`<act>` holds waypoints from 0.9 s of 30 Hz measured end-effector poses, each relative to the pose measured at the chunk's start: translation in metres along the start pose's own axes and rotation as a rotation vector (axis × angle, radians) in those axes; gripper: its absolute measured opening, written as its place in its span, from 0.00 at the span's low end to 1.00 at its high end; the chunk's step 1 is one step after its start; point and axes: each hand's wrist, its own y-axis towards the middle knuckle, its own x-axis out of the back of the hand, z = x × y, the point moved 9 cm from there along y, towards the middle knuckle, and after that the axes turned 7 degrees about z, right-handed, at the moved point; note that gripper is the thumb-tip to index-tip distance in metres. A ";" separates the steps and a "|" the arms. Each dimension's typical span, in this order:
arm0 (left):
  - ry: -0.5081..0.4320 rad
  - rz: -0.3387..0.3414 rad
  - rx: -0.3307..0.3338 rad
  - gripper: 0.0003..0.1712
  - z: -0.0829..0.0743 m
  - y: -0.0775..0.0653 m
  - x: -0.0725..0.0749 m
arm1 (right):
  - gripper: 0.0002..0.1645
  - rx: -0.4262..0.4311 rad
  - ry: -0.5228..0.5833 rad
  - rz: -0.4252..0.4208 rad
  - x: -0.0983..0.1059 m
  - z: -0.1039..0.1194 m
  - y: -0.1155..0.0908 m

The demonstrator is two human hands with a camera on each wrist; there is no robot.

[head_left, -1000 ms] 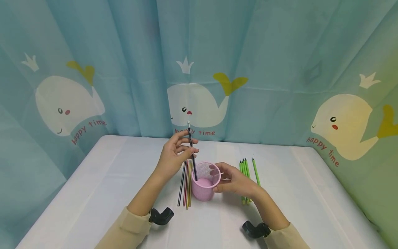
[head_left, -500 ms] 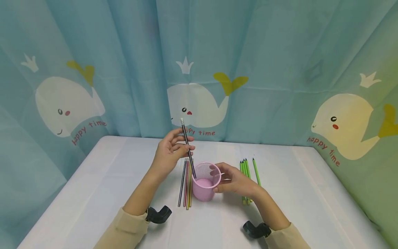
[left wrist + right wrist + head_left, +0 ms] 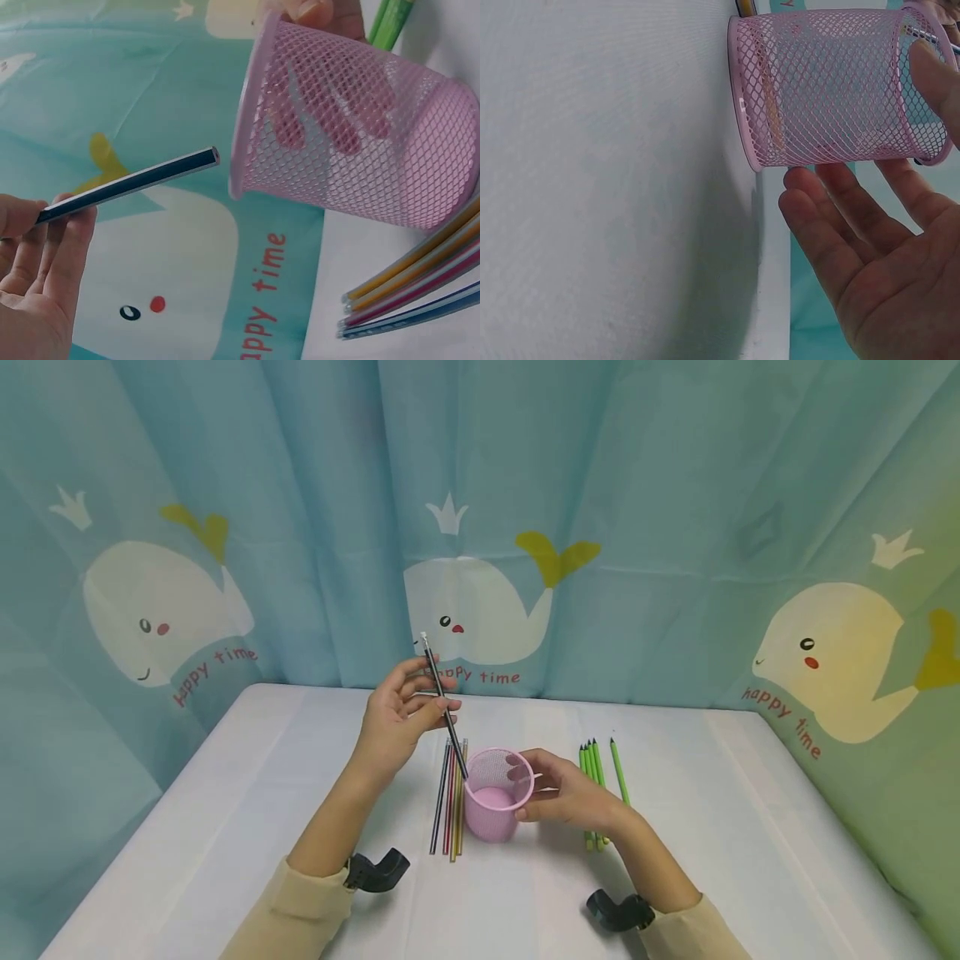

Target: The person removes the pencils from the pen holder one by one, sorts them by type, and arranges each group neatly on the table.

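Observation:
My left hand (image 3: 387, 727) pinches a dark blue striped pencil (image 3: 135, 184) between thumb and fingers. Tilted, with its white-tipped end up, the pencil has its lower end just outside the left rim of a pink mesh pencil cup (image 3: 491, 820); the left wrist view shows a small gap between them. The cup stands upright on the table and holds no pencil that I can see. Around its right side, my right hand (image 3: 573, 793) grips it, thumb at the front and fingers behind. Seen from the right wrist, the right hand (image 3: 900, 262) has its fingertips against the mesh.
Several striped pencils (image 3: 448, 814), blue, red and yellow, lie side by side left of the cup. On the right, several green pencils (image 3: 592, 768) lie grouped, with one green pencil (image 3: 619, 768) apart. A whale-print curtain (image 3: 660, 568) hangs behind the white table (image 3: 225, 810).
The left hand has moved up and to the left, drawing the pencil's lower end from inside the cup to outside its rim. The right hand and cup stay in place.

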 end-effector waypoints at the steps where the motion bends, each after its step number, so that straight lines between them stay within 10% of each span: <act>1: 0.001 -0.004 0.000 0.28 -0.001 0.000 0.001 | 0.41 0.001 -0.003 -0.001 0.000 0.000 0.000; 27: 0.090 0.003 0.147 0.33 0.015 0.001 0.019 | 0.43 0.057 0.135 0.015 -0.001 -0.001 0.002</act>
